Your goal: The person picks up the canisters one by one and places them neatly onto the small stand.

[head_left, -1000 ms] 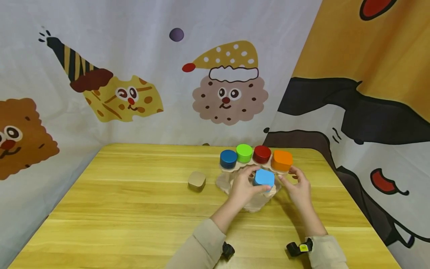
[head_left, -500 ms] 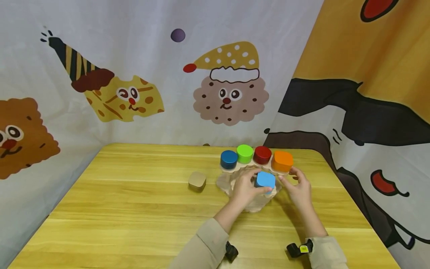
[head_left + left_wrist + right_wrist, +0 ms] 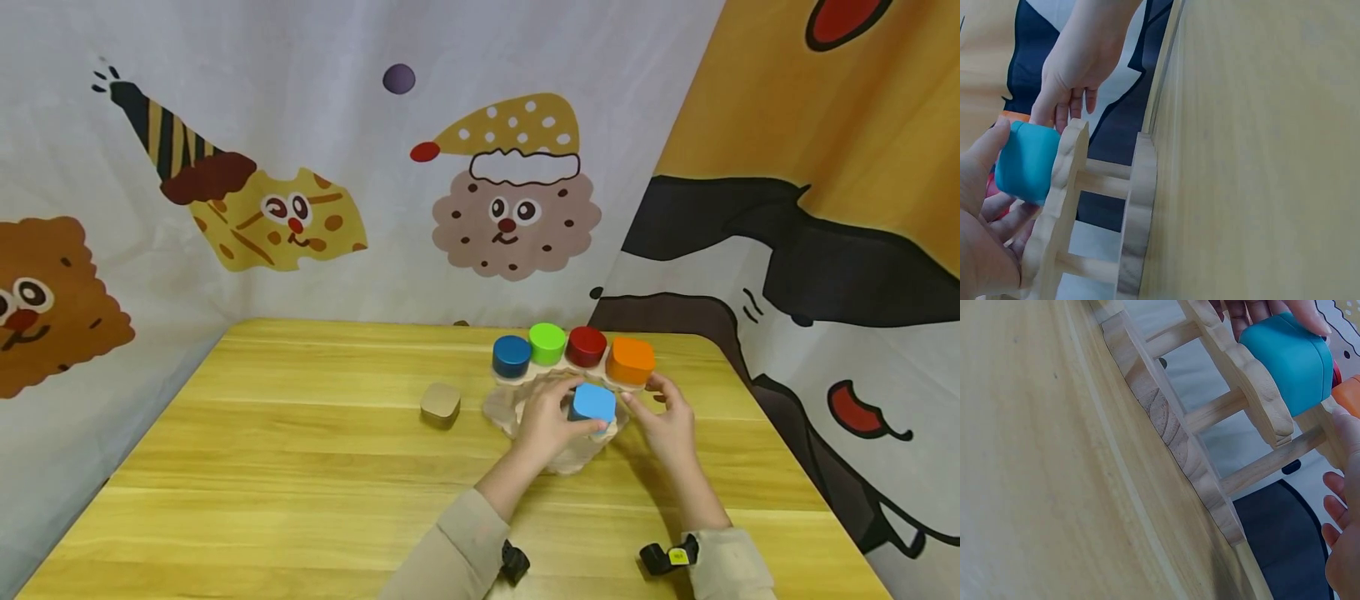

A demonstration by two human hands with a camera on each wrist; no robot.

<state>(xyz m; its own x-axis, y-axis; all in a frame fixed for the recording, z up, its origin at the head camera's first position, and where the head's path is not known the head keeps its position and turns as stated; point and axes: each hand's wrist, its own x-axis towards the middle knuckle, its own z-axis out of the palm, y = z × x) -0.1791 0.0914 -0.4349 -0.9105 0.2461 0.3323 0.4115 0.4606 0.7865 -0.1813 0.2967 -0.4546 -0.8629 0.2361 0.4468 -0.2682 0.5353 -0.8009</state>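
Observation:
My left hand [image 3: 543, 412] pinches a light blue rounded square block [image 3: 594, 402] between thumb and fingers. The block sits close over the middle tier of a pale wooden stepped rack [image 3: 573, 458] with scalloped edges. In the left wrist view the same block [image 3: 1029, 162] shows right beside that tier's edge. At the rack's right end, my right hand [image 3: 670, 421] holds the upper tier, thumb on the near side, just below an orange block [image 3: 632, 358]. Dark blue [image 3: 512, 356], green [image 3: 547, 343] and red [image 3: 587, 346] round blocks stand along the top tier.
A beige rounded square block [image 3: 440, 406] lies on the wooden table [image 3: 262, 467], left of the rack. Round posts [image 3: 1219, 409] join the rack's tiers. Behind the table hangs a printed curtain [image 3: 337, 100]. Black camera mounts [image 3: 667, 557] sit at both sleeves.
The light blue block and my left hand have shifted very slightly down and right over the rack. My right hand stays at the rack's right end.

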